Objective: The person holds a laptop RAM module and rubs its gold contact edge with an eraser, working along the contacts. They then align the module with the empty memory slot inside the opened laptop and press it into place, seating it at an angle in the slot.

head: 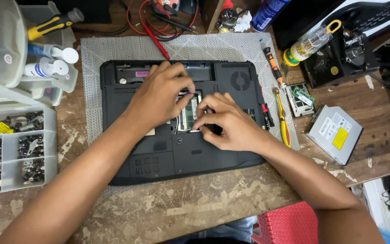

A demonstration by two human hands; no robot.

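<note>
- While the black laptop [177, 149] lies upside down on a grey mesh mat [113, 49], its long axis is set left to right across the worn wooden bench [195, 208], with the vent grille at the far right corner.
- An open bay near the middle of the underside is seen, in which a green memory module [188, 113] sits; its long axis cannot be told, since much of it is covered.
- The left hand [159, 97] is laid over the left side of the bay, fingertips bent down onto the module's far edge.
- The right hand [224, 122] is laid just beside it on the right, thumb and fingers pinched at the module's near edge; both hands are curled and nearly touching, and whether anything is truly gripped cannot be told.
- Beside the laptop's right edge, a yellow-handled screwdriver [283, 119] and an orange-handled screwdriver [272, 64] are laid roughly front to back.
- Farther right, a silver optical drive [335, 133] is placed on the bench.
- At the left, a clear compartment box of screws [12, 149] is found.
</note>
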